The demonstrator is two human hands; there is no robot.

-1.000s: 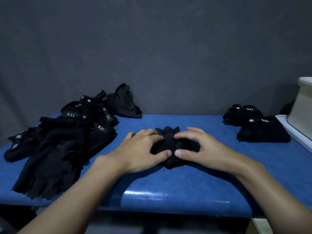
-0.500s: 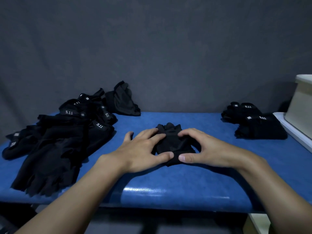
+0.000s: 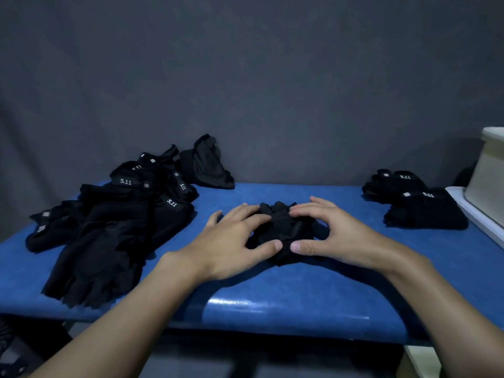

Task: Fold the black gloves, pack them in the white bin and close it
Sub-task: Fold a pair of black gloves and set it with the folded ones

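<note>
A folded black glove lies bunched at the middle of the blue table. My left hand covers its left side, fingers on top and thumb against its near edge. My right hand arches over its right side and holds it the same way, so the thumbs almost meet in front. The white bin stands at the far right edge, cut off by the frame. Two folded black gloves are stacked just left of it.
A loose pile of unfolded black gloves with white 5.11 labels spreads over the table's left side. A white flat piece lies under the bin. A dark grey wall runs behind the table.
Both hands have stayed on the middle glove. The right hand's fingers have arched up a little more over it, and the bundle looks slightly more bunched.
</note>
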